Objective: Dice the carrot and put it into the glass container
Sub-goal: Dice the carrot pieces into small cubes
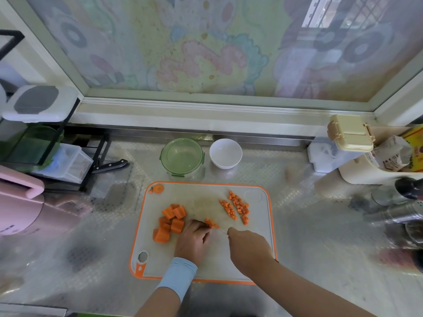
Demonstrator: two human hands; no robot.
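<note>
Left hand [193, 242] pinned carrot strips [211, 223] mid-board; right hand [248, 247] gripped knife [220, 232]. Chunks [170, 221] lay near cutting board [206, 266] left edge, dice [237, 207] toward right edge. Lidded glass container [182, 156] stood beyond board's far edge, on counter [309, 225].

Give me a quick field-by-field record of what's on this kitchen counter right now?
Board: cutting board, orange rim
Uncut: carrot chunks, board's left side
Diced: small carrot cubes, board's right side
Left hand: steadies carrot piece
Right hand: grips knife; blade blurred
Glass container: behind board, green lid on
White bowl: right of container, looks empty
</note>
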